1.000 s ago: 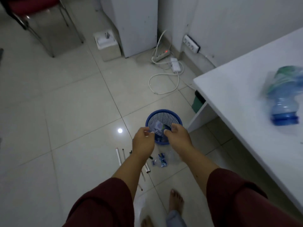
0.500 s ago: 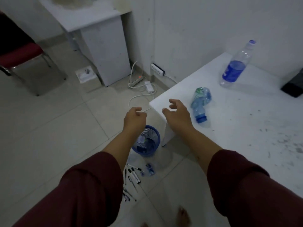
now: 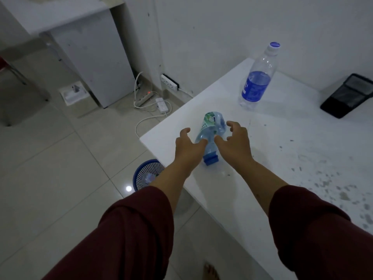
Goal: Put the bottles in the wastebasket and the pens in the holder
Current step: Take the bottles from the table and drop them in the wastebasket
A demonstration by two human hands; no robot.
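Between the unclenched left hand (image 3: 186,147) and right hand (image 3: 235,141), neither yet gripping, the crushed bottle (image 3: 211,131) lies with its cap toward the person.

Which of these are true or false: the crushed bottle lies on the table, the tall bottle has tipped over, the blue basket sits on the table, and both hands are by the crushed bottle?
1. The crushed bottle lies on the white table. True.
2. The tall bottle has tipped over. False: it stands upright.
3. The blue wastebasket sits on the table. False: it stands on the floor beside it.
4. The left hand and right hand flank the crushed bottle. True.
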